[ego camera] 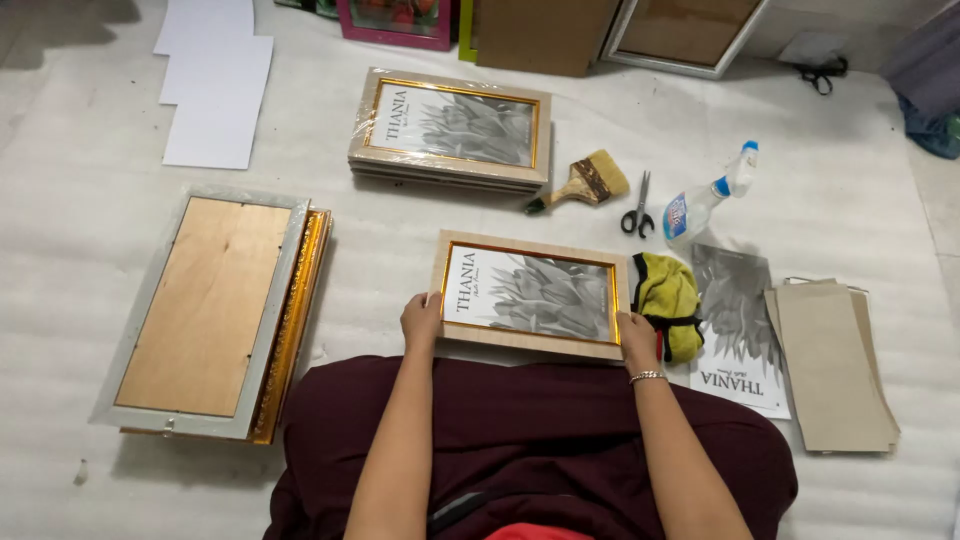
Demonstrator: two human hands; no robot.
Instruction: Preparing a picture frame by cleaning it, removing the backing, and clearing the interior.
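On the white padded floor covering (820,200), near its front edge and just ahead of the seated person's lap: one picture frame (530,293), pale wood with a gold inner border, lying face up and holding a grey plant print.

Left hand (421,320): closed on the frame's near left corner, thumb on top of the moulding.
Right hand (637,342): closed on the frame's near right corner; a thin bracelet (647,377) sits at the wrist.

Just right of the frame, touching its right edge: a yellow cloth (667,300), crumpled.
Beyond the cloth, further right: a loose grey plant print (738,330), flat, and beside it a stack of tan backing boards (835,365) toward the right edge.
Behind the frame, toward the middle of the covering: a stack of matching frames (452,130), the top one wrapped in clear film.
Between that stack and the right side: a wide paintbrush (583,183), black-handled scissors (637,208), and a clear spray bottle (708,200) lying on its side.
Left edge: an upturned frame (205,310) showing its plywood back, resting on a gold ornate frame (300,310).
Far left corner: white sheets (215,85), overlapped.
Far edge: several more frames (545,30) leaning upright, and a second pair of scissors (820,73) to their right.
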